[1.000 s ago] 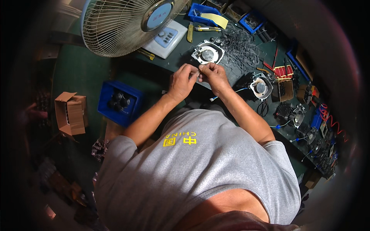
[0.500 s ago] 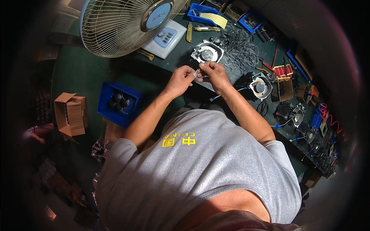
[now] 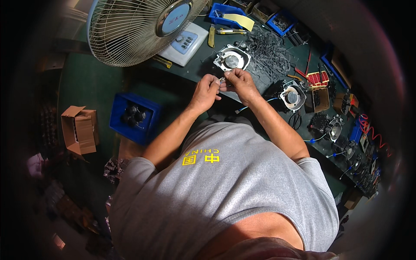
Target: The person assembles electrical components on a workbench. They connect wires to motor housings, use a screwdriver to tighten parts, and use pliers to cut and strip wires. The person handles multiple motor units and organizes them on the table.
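Observation:
Both my hands meet over the near edge of the dark workbench (image 3: 206,60). Thumb and fingers of my left hand (image 3: 206,91) are pinched on a small pale piece (image 3: 222,80), too small to name. My right hand (image 3: 242,86) pinches at the same piece from the other side, with its fingers curled. Just beyond my fingertips lies a round silver metal housing (image 3: 232,60) with a disc in its middle. To the right of my right hand is a similar metal housing (image 3: 292,96), with a cable running left from it.
A desk fan (image 3: 143,30) stands at the bench's left. Dark cable ties or wires (image 3: 271,56) are heaped beyond the housing, near blue bins (image 3: 227,16) and a yellow-handled cutter (image 3: 211,36). Left on the floor are a blue crate (image 3: 134,118) and a cardboard box (image 3: 80,130).
My left hand has turned slightly, its fingers closing in on the small piece. My right hand stays nearly in place. The whole view has shifted a little.

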